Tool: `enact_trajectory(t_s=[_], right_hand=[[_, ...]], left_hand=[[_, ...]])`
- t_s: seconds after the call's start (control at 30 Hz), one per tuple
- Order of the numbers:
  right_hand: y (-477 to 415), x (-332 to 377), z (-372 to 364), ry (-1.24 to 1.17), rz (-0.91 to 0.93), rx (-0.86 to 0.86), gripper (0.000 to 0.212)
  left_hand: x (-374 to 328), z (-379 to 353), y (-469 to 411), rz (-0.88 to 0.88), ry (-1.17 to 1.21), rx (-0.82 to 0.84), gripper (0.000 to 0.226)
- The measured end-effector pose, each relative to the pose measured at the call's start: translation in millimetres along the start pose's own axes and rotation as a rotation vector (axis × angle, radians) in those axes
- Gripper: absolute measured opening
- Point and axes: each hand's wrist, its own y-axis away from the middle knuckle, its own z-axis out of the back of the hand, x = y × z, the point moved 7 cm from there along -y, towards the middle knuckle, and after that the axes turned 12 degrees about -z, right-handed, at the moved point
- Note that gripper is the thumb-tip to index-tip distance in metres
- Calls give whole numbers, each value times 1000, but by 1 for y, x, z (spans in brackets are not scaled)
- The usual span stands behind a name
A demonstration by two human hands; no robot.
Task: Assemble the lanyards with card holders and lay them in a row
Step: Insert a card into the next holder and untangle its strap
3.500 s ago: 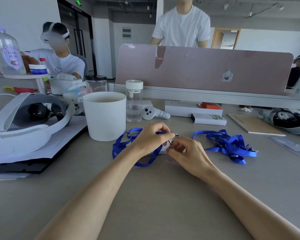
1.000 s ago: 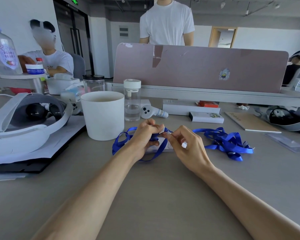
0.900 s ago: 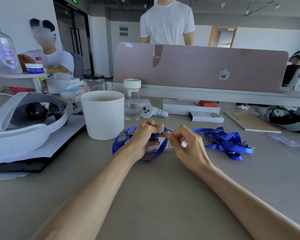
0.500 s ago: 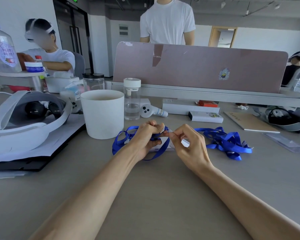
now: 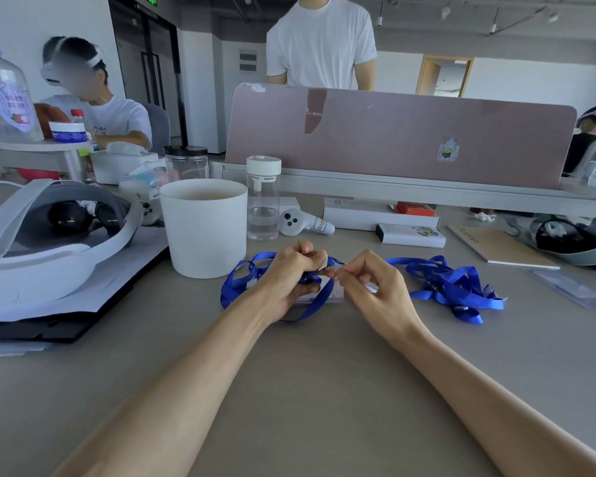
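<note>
Head view: one unit in work, none laid out yet.

Left hand (image 5: 286, 280) has its fingers curled tight around the clip end of a blue lanyard (image 5: 236, 282); the strap loops lie on the desk (image 5: 324, 390) at mid-width, toward the far edge, just beside the white cup (image 5: 203, 232).

Right hand (image 5: 375, 294) pinches thumb to forefinger right at the left hand's fingertips, apparently on the top edge of a clear card holder (image 5: 336, 297); the holder lies flat under both hands; the clip itself is too small to see, so I can't tell whether it is latched.

Judgement: step in hand is hooking the first holder; not confirmed done.

Left to do: a tangled pile of lanyards (image 5: 458, 287) sits to the right of the hands, no holders on them that I can see; count unclear; clear spare holders (image 5: 575, 290) lie near the right edge.

No row started on the near half of the desk; most of the task is ahead.
</note>
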Motion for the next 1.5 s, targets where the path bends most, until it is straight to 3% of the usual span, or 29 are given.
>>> enact_trajectory(t_s=[0.47, 0.6, 0.67, 0.9, 1.2, 1.5], right_hand=[[-9, -16, -1, -10, -141, 27, 11], [-9, -21, 0, 117, -167, 32, 31], [-9, -22, -2, 169, -189, 54, 31], [-10, -21, 4, 177, -158, -13, 15], [-7, -16, 15, 246, -88, -152, 19], [-9, -16, 7, 534, -20, -170, 25]], left_hand=[[-2, -5, 0, -6, 18, 78, 34], [-4, -3, -2, -14, 36, 65, 35], [-5, -2, -2, -18, 23, 69, 35], [-4, 10, -5, -26, -216, 24, 29], [-11, 21, -9, -125, -558, -54, 23], [-18, 13, -8, -215, -542, 2, 17]])
